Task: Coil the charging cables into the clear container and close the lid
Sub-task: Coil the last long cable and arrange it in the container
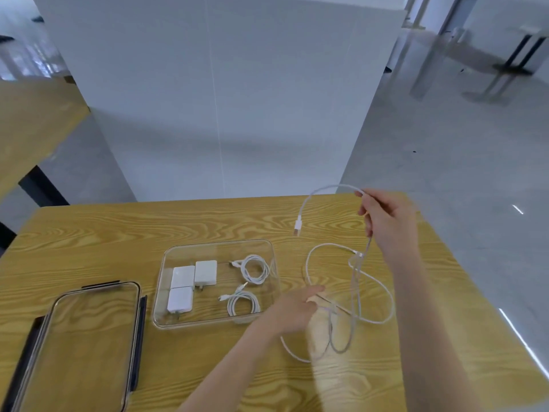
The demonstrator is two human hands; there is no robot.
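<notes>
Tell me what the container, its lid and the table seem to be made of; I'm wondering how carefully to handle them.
Container: looks like clear, glossy rigid plastic; the wood grain shows through its walls.
Lid: clear panel, probably plastic too, edged with dark clasps.
Table: yellowish wood-grain top with a smooth sheen, possibly laminate rather than solid wood; I cannot tell.

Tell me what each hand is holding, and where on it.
Both hold the loose white cable: right hand pinches it near the plug end, left hand grips a lower loop.
</notes>
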